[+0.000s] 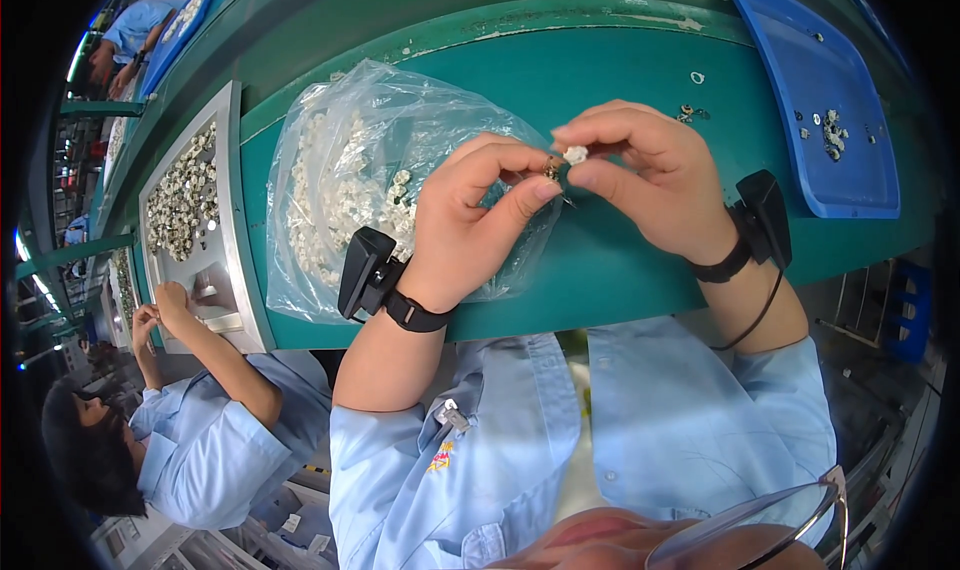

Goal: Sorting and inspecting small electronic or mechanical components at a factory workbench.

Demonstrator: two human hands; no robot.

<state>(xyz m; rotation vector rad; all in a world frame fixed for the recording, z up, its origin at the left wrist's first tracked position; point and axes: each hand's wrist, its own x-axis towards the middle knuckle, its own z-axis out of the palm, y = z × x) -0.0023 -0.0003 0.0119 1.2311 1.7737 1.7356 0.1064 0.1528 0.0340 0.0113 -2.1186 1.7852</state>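
Note:
Both my hands are raised over the green bench, fingertips nearly meeting. My left hand (485,215) pinches a small brass-coloured metal part (552,169) between thumb and forefinger; a thin pin-like end shows below it. Between the thumb and fingers of my right hand (650,170) is a small white plastic piece (575,155), close beside the metal part. Whether the two parts touch, I cannot tell. Left of and partly behind my left hand lies a clear plastic bag (340,190) full of small white pieces. Each wrist wears a black strap with a device.
A blue tray (830,100) with a few small parts stands at the right. On the green bench (620,260) lie a white ring (697,77) and several dark bits (690,114). At left, a co-worker handles parts by a metal-rimmed tray (235,260) of small pieces.

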